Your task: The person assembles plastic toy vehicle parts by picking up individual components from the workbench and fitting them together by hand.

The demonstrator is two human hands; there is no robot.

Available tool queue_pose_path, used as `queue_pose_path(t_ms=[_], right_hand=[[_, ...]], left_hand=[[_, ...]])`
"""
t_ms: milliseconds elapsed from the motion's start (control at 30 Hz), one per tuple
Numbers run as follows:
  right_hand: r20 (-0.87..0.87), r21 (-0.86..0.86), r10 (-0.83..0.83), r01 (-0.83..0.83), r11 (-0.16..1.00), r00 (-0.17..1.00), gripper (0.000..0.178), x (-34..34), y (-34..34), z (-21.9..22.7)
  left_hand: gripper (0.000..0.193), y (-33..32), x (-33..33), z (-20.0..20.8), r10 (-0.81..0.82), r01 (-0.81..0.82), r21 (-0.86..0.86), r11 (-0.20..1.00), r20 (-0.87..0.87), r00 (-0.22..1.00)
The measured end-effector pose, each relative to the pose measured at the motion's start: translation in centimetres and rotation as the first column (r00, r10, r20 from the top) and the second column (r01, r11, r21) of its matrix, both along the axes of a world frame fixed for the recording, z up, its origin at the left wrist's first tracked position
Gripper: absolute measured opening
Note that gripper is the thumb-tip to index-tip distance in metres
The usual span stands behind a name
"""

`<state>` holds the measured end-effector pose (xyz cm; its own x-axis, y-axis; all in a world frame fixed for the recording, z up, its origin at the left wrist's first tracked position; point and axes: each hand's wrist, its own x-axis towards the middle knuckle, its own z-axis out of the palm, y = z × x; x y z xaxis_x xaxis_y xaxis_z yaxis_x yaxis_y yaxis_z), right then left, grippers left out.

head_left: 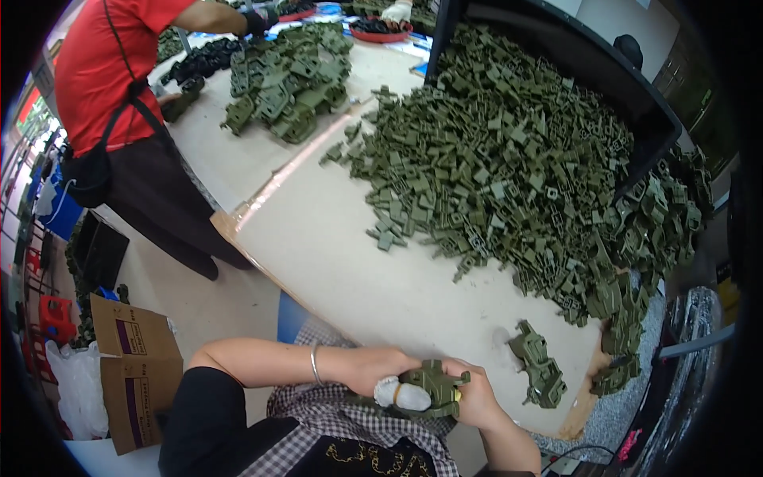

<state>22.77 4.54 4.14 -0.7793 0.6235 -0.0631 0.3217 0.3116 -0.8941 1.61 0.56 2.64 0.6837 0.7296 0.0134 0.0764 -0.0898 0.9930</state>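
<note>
Close to my body, at the table's near edge, I hold an olive-green moulded part [435, 383] in both hands. My left hand [372, 370] is closed on its left side, and white coverings wrap the fingertips that press against it. My right hand [475, 391] grips the other side, its fingers mostly hidden by the part. A small yellow spot shows by the right fingers. Beside my right hand, a similar green part [538, 366] lies alone on the pale tabletop [318, 238].
A large heap of small green pieces [501, 159] spills from a black bin [548, 32]. More large green parts [624, 318] are stacked at right. Another pile [290, 79] lies on the far table, where a person in red [111, 71] works. An open cardboard box [139, 374] stands at left.
</note>
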Motion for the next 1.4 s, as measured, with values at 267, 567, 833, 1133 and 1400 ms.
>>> queue_pose_path(t_ms=[267,567,833,1133,1400], right_hand=[[-0.071,-0.010,0.127,-0.128,0.992,0.989,0.023,1.5,-1.5,2.0],[-0.020,0.251,0.215,-0.203,0.946,0.976,0.022,0.5,-2.6,2.3],[0.067,0.029,0.228,-0.231,0.973,0.971,0.020,0.4,-1.0,1.9],[-0.144,-0.696,-0.441,0.226,0.682,0.886,0.030,2.5,1.1,1.0],[0.255,0.633,-0.594,0.332,0.699,0.763,0.036,-4.4,7.9,-1.7]], left_hand=[[0.041,-1.1,-0.3,0.7,-0.123,0.132,-0.157,0.979,0.067,0.990],[0.043,-2.7,0.7,0.8,-0.129,0.136,0.115,0.984,-0.066,0.989],[0.046,-1.7,-0.1,-0.1,-0.195,0.186,-0.153,0.971,-0.045,0.980],[0.077,-1.8,-2.8,-0.9,0.121,-0.088,-0.305,0.948,0.089,0.989],[0.057,-3.1,-5.1,-3.6,0.686,-0.130,-0.762,0.634,0.477,0.549]])
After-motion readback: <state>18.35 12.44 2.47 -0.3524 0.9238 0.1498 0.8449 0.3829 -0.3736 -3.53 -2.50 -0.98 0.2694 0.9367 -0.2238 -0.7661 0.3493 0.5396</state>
